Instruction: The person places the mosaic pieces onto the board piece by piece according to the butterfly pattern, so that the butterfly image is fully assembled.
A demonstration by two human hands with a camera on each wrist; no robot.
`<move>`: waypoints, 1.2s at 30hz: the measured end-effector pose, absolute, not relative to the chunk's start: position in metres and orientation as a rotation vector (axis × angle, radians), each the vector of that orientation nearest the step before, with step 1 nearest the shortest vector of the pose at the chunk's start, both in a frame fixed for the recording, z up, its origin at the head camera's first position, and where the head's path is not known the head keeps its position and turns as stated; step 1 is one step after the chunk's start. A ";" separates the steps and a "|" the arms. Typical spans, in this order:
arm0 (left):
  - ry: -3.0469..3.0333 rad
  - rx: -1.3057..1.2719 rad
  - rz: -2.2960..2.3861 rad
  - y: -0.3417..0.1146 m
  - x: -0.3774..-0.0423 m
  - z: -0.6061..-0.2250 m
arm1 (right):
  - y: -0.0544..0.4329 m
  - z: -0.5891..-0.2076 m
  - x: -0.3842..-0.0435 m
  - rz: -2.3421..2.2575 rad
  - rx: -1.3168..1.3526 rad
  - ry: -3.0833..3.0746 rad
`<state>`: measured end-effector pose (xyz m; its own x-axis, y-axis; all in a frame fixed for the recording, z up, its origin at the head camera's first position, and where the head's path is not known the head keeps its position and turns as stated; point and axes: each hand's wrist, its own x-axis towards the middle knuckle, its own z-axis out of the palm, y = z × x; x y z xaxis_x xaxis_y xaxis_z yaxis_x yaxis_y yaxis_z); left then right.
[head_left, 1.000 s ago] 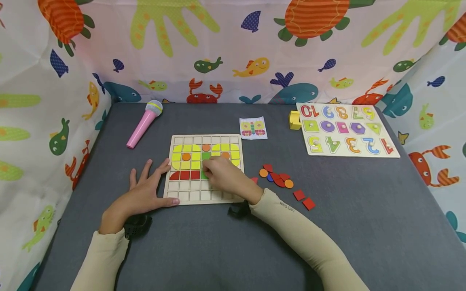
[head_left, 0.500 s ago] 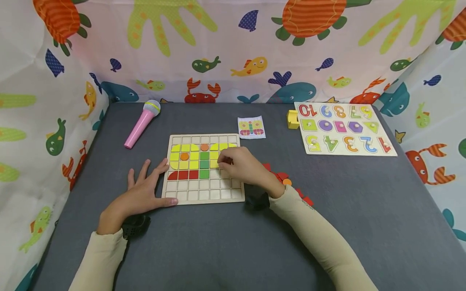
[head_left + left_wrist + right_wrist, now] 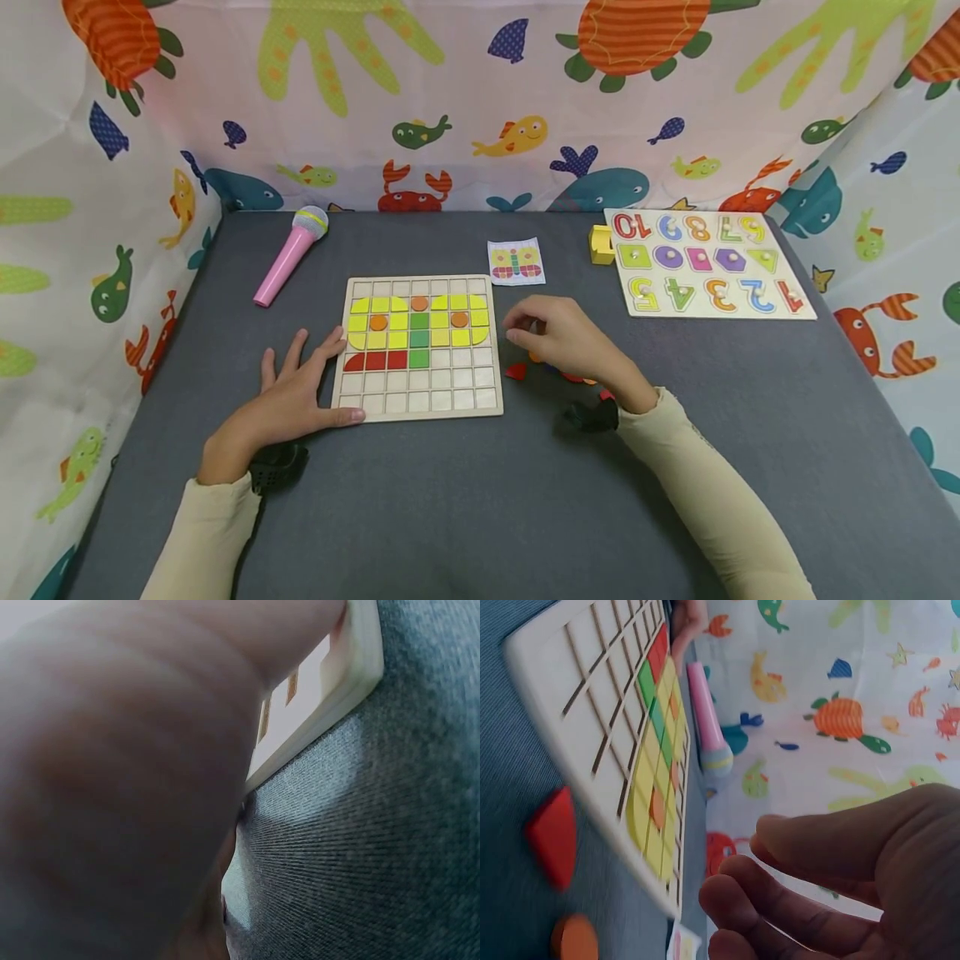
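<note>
A wooden grid board [image 3: 463,380] lies on the grey cloth, its upper cells filled with yellow, green, red and orange pieces. Fingers spread, my left hand [image 3: 288,398] rests against the board's left edge, thumb at the lower-left corner. My right hand [image 3: 561,337] hovers just right of the board, over the loose pieces. In the right wrist view its thumb and loosely bent fingers stand apart with nothing between them. A red rounded piece [image 3: 553,840] lies beside the board, near an orange disc [image 3: 575,939]. My right hand and wrist partly hide the other loose pieces.
A picture card [image 3: 517,262] with a butterfly pattern lies behind the board. At the back left is a pink toy microphone [image 3: 287,263]. A number puzzle board [image 3: 712,287] lies at the right, beside a yellow block [image 3: 600,245]. A printed curtain [image 3: 465,75] surrounds the table.
My right hand has moved off the board to the right, towards the loose pieces, uncovering the green column and the yellow cells. My left hand has stayed at the board's edge.
</note>
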<state>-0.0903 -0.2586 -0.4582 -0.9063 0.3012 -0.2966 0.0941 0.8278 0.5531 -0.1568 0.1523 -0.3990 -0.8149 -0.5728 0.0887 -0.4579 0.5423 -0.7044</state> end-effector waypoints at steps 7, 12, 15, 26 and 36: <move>2.625 0.287 0.751 -0.258 -0.091 -0.456 | 0.199 -0.403 -0.146 -1.088 -0.844 2.682; 2.622 0.279 0.747 -0.258 -0.091 -0.456 | 0.232 -0.405 -0.136 -1.087 -0.775 2.701; 2.619 0.281 0.752 -0.259 -0.091 -0.456 | 0.247 -0.407 -0.128 -1.074 -0.766 2.713; 2.619 0.292 0.765 -0.259 -0.090 -0.456 | 0.282 -0.411 -0.104 -1.031 -0.771 2.759; 2.622 0.298 0.766 -0.257 -0.090 -0.453 | 0.297 -0.417 -0.084 -1.004 -0.724 2.746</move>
